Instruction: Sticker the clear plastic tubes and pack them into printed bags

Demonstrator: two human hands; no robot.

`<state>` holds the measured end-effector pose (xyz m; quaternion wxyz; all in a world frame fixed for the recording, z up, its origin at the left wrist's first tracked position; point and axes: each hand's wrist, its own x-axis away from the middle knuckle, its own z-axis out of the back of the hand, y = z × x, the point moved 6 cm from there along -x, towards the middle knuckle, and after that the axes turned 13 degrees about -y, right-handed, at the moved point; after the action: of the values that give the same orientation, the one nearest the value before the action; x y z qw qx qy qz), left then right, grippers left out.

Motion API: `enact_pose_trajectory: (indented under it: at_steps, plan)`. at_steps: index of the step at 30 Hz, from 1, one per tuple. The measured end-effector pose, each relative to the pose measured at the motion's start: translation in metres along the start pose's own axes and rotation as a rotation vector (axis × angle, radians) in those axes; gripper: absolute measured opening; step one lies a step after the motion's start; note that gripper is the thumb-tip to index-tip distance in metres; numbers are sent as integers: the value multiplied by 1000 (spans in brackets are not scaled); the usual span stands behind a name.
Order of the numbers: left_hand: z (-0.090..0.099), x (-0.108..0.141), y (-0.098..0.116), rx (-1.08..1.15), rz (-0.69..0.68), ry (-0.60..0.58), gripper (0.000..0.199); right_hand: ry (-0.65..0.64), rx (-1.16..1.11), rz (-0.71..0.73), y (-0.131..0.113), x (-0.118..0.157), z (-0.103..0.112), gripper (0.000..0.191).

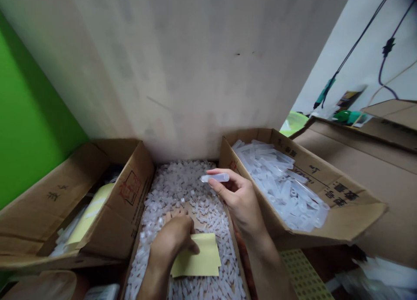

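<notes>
- Yellow paper (202, 261) atop small plastic pieces (179, 178).
- Left hand (176, 235): thumb at paper, fingers over pieces; can't tell if gripping.
- Right hand (241, 200) pinches clear tube (220, 177) above pieces.
- Step, probably: handling one tube; next move needs steady pinch.
- Carton (355, 213) of tubes, right.
</notes>
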<state>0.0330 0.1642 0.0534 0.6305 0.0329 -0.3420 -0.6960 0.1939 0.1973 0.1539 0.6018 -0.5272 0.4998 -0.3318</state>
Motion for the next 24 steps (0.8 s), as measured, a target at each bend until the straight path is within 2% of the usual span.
enact_pose_trajectory:
  at_steps: [3, 6, 8, 11, 13, 15, 18, 19, 22, 24]
  plan:
    - [7, -1, 8, -51, -12, -25, 28, 0, -14, 13, 0, 0, 1, 26]
    - [32, 6, 13, -45, -43, 58, 13, 29, 72, 44, -2, 1, 4, 23]
    - [54, 16, 13, -12, -46, 207, 9, 61, 149, 74, -4, 3, 7, 25]
    - [83, 34, 13, 19, -69, 494, 14, 46, 193, 86, -6, 4, 6, 24]
    - [93, 44, 16, 18, -130, 636, 19, -3, 252, 92, -8, 3, 1, 20]
    - [96, 50, 21, 18, -204, 709, 23, -61, 336, 101, -10, 2, -6, 18]
    - [97, 55, 27, 47, -272, 734, 24, -172, 395, 133, -9, 1, -18, 28]
    - [97, 56, 29, 59, -281, 720, 24, -208, 399, 142, -7, 0, -21, 25]
    - [94, 55, 33, 78, -313, 607, 20, -257, 413, 148, -1, -1, -25, 7]
    - [92, 54, 37, 86, -368, 525, 18, -237, 418, 146, 2, -1, -23, 9]
